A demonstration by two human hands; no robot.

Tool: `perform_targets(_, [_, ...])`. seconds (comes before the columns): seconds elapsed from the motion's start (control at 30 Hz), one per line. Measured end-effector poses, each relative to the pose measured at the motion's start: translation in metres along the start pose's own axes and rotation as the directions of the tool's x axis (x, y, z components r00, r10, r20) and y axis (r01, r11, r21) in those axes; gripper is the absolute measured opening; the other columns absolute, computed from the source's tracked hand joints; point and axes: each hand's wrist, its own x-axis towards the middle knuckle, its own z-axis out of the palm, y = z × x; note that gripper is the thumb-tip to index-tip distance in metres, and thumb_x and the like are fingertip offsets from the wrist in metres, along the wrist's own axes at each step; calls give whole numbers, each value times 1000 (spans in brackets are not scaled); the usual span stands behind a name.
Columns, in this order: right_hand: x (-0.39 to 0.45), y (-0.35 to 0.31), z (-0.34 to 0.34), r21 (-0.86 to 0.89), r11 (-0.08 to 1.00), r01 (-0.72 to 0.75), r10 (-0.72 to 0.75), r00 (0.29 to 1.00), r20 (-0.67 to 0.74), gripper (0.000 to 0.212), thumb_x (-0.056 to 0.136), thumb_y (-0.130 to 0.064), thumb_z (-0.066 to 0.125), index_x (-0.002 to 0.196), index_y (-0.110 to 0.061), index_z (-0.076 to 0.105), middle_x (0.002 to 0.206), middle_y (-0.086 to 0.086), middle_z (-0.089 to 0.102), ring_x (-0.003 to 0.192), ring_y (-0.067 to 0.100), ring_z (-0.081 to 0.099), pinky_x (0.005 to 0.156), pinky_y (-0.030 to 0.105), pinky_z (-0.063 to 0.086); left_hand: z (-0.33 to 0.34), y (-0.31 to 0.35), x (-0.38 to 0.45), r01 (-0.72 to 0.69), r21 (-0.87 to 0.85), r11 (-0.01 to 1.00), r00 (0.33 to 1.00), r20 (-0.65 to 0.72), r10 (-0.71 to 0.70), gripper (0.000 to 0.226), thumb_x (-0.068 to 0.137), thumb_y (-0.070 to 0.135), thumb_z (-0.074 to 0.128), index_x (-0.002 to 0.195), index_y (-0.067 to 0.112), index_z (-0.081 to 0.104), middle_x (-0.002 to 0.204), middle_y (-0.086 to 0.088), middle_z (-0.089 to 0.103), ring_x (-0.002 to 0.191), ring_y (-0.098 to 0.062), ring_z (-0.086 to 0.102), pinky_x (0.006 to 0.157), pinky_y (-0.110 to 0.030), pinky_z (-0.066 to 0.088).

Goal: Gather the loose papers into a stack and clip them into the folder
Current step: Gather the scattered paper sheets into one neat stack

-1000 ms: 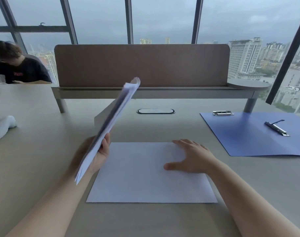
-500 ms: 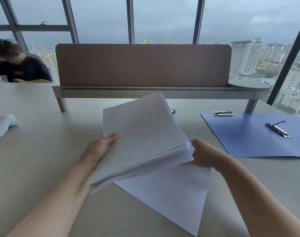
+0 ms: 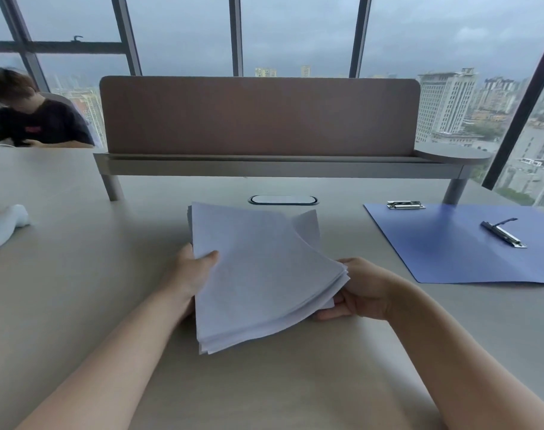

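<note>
White papers (image 3: 258, 274) are held above the table (image 3: 78, 305) near the middle, gripped from both sides so the sheets can be squared into one stack. The left hand (image 3: 190, 274) pinches the left edge, thumb on top and the other fingers hidden under the sheets. The right hand (image 3: 360, 290) curls round the near right corner, fingers underneath, which props that side up. The edges are not yet flush: the corners fan out, and one sheet pokes out at the far right. I judge the next step to be tapping the edges even.

To the right, well apart from the papers, the blue folder (image 3: 450, 259) lies open and flat, ready to take them. Its clip (image 3: 503, 234) looks raised, probably so the stack can slide under. A second metal clip (image 3: 405, 205) lies at the folder's far left corner.
</note>
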Motion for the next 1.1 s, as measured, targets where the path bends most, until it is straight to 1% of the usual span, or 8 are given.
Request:
perform_targets(0.33, [-1, 1, -14, 24, 997, -71, 69, 995, 72, 34, 98, 4, 38, 110, 7, 70, 93, 23, 73, 72, 31, 71, 62, 39, 63, -4, 1, -2, -77, 178, 981, 996, 50, 69, 18, 93, 13, 62, 109, 19, 65, 103, 2, 72, 91, -20, 69, 76, -32, 53])
perform_targets(0.43, [4, 0, -12, 105, 992, -71, 73, 997, -20, 34, 103, -17, 45, 100, 8, 67, 71, 17, 69, 50, 25, 65, 46, 29, 54, -3, 0, -5, -134, 335, 933, 987, 132, 94, 24, 91, 23, 64, 113, 32, 59, 107, 14, 70, 99, -13, 68, 86, -35, 53])
perform_targets(0.53, [13, 0, -15, 189, 980, -66, 82, 993, -79, 63, 98, -55, 47, 109, 4, 68, 87, 18, 72, 57, 26, 66, 49, 26, 52, -5, 2, -8, -140, 340, 930, 969, 240, 58, 28, 88, 24, 66, 111, 39, 59, 109, 18, 71, 101, -9, 69, 91, -38, 54])
perform_targets(0.7, [14, 7, 3, 58, 997, 51, -43, 992, -121, 25, 97, -10, 59, 118, 2, 66, 104, 18, 76, 94, 36, 74, 82, 43, 61, -4, 4, -12, -151, 349, 925, 949, 312, 37, 34, 80, 30, 66, 112, 39, 61, 107, 19, 73, 99, -9, 70, 91, -40, 54])
perform_targets(0.9, [12, 11, 17, 114, 967, 229, -214, 967, -136, 32, 96, 3, 49, 122, -8, 64, 111, 17, 75, 96, 35, 73, 81, 43, 60, -1, 6, -14, -232, 548, 804, 970, 68, 234, 28, 89, 23, 61, 117, 26, 62, 109, 12, 70, 99, -19, 68, 83, -32, 51])
perform_targets(1.0, [4, 9, 14, 179, 928, 326, -296, 939, -176, 33, 97, 2, 50, 121, -12, 67, 110, 14, 76, 89, 31, 74, 77, 41, 61, 3, 13, -18, -106, 336, 936, 987, -77, 139, 56, 88, 21, 70, 138, 6, 48, 120, 7, 53, 106, -17, 59, 85, -28, 43])
perform_targets(1.07, [-3, 6, 13, 238, 893, 381, -347, 921, -175, 32, 98, 0, 50, 120, -16, 67, 112, 15, 75, 92, 32, 73, 82, 46, 60, 3, 16, -17, 34, -44, 998, 999, 10, -33, 65, 85, 25, 74, 140, 1, 47, 129, -4, 61, 104, -20, 66, 85, -33, 52])
perform_targets(1.1, [-7, 5, 14, 260, 875, 408, -374, 911, -173, 32, 98, -1, 50, 119, -18, 68, 112, 14, 75, 92, 32, 73, 83, 47, 60, 4, 19, -21, 70, -167, 983, 995, 85, -57, 51, 87, 24, 71, 130, 0, 57, 123, -13, 68, 97, -26, 71, 82, -36, 57])
